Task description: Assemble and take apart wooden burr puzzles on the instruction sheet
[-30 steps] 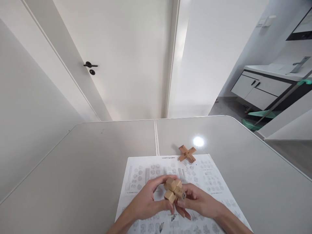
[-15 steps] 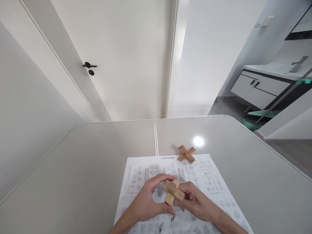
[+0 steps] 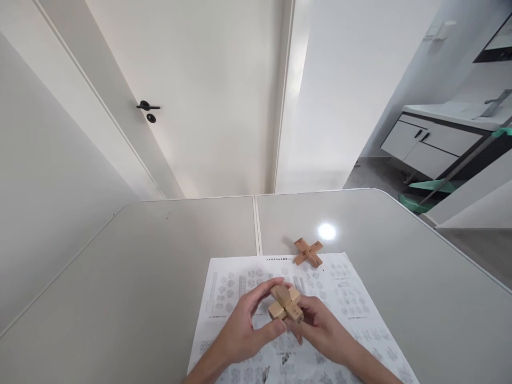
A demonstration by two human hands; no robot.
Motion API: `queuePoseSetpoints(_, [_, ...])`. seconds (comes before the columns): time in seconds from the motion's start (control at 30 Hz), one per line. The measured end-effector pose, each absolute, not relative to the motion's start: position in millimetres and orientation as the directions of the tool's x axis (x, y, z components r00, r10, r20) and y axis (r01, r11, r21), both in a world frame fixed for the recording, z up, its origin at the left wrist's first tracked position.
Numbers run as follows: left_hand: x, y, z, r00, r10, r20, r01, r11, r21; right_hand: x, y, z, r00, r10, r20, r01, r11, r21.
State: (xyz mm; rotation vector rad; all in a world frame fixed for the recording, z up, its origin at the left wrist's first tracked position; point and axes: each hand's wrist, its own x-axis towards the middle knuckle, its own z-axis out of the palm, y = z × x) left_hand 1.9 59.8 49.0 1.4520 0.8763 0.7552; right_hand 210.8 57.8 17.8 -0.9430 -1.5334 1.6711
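Note:
A light wooden burr puzzle (image 3: 286, 303), made of short interlocked bars, is held between both hands above a printed sheet. My left hand (image 3: 253, 322) curves around its left side, thumb at the near face and fingers at the far side. My right hand (image 3: 320, 326) pinches the right side, its fingertips partly hidden behind the puzzle. Beyond the hands, a darker wooden cross-shaped piece (image 3: 308, 252) lies at the sheet's top edge. The paper sheet (image 3: 352, 290) carries rows of small grey diagrams.
The grey table (image 3: 120, 298) has a pale seam (image 3: 256, 226) running away from me and a bright light reflection. Past its far edge stands a white door (image 3: 212, 96) with a black handle (image 3: 148, 106). A sink cabinet (image 3: 434, 138) is at the far right.
The puzzle has turned a little in my hands. My left thumb has moved up onto its near face. The cross-shaped piece lies where it was.

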Motion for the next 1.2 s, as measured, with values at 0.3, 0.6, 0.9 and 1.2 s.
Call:
queuePoseSetpoints(0.3, [13.8,53.9,38.5,0.414,0.909,-0.042,0.139,-0.017,0.990,209.4,53.2,10.4,-0.434,0.900,0.022,0.178,0.109,-0.978])
queuePoseSetpoints(0.6, [14.7,55.5,41.3,0.419,0.907,-0.045,0.185,-0.037,0.982,211.6,55.8,17.5,-0.484,0.867,0.115,0.170,0.222,-0.960])
queuePoseSetpoints(0.9, [13.6,56.0,54.1,0.452,0.892,-0.029,0.068,-0.002,0.998,207.1,54.0,31.2,-0.523,0.852,-0.016,0.003,-0.017,-1.000])
queuePoseSetpoints(1.2, [12.0,61.7,57.4,0.660,0.748,-0.067,-0.093,0.170,0.981,216.5,62.3,27.2,-0.758,0.650,-0.060,-0.145,-0.258,-0.955])
